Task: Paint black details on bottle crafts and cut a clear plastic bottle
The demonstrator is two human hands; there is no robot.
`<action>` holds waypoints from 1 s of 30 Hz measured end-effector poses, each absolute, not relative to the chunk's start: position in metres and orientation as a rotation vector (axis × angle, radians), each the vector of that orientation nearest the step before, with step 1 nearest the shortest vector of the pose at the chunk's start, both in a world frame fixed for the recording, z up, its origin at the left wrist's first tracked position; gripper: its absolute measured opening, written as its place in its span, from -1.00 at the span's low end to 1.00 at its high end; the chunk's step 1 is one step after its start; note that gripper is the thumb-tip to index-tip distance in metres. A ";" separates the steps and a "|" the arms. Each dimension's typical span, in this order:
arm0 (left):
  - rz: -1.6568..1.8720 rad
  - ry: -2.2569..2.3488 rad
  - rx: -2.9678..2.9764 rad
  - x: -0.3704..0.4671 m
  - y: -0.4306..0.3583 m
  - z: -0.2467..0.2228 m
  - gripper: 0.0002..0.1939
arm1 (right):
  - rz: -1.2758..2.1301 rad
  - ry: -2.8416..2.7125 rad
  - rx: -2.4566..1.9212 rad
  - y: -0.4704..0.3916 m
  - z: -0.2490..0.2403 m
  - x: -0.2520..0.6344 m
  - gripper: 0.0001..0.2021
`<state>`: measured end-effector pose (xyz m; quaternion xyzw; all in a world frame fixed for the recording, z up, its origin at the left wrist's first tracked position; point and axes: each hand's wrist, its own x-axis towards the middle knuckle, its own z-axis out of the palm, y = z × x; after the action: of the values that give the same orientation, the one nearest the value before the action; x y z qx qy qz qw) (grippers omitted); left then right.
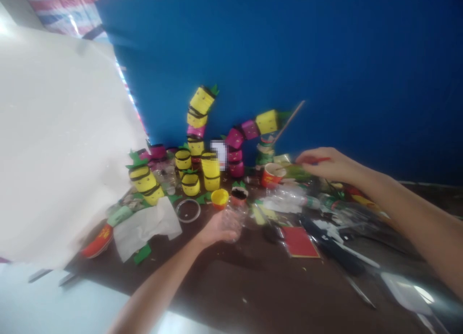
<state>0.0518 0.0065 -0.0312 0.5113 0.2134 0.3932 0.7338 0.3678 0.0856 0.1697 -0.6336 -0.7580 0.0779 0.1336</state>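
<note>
As left hand [213,229] grips clear plastic [233,220], right hand [331,164] pinching stick [319,160], slim, red

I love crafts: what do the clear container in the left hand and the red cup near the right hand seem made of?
The clear container in the left hand looks like smooth plastic, being see-through, though blur leaves glass possible. The red cup near the right hand is probably paper, smooth-finished, judging by its pale rim and yellow print.
</note>
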 end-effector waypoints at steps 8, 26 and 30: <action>0.865 0.487 1.131 0.051 0.007 -0.032 -0.35 | 0.471 -2.115 -1.849 0.098 0.164 0.355 -0.84; 0.864 0.470 1.097 0.052 0.006 -0.030 -0.35 | 0.502 -1.856 -1.871 0.112 0.140 0.356 -0.75; 0.866 0.460 1.116 0.052 0.005 -0.028 -0.38 | 0.362 -1.827 -1.825 0.103 0.154 0.362 -0.68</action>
<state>0.0522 0.0055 -0.0277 0.5082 0.2095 0.3943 0.7365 0.3623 0.1028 0.1538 -0.6751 -0.6758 0.1339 0.2639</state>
